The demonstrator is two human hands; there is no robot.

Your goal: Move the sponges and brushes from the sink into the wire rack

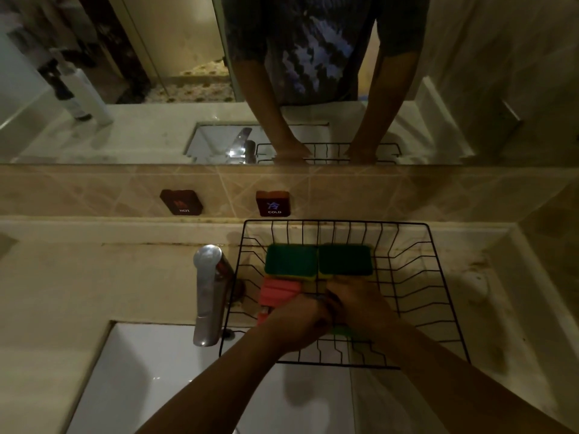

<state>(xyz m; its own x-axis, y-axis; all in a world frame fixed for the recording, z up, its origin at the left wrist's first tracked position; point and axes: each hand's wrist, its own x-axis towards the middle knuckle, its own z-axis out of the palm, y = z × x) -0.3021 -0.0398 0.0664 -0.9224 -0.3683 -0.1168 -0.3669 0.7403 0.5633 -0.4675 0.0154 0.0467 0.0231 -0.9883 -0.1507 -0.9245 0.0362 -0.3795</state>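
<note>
A black wire rack (435,296) sits on the counter, overhanging the white sink (175,386). Two green-topped sponges (291,260) (344,260) lie side by side at the rack's far end. A pink item (279,291) lies just in front of the left sponge. My left hand (297,321) and my right hand (360,303) meet inside the rack near its middle, fingers curled together. A bit of green (343,332) shows beneath them. What each hand holds is hidden.
A chrome faucet (208,292) stands left of the rack, its spout over the sink. Hot (181,202) and cold (273,203) labels are on the tiled wall. A mirror above reflects bottles (78,89) and my arms. A small white object (477,281) lies right of the rack.
</note>
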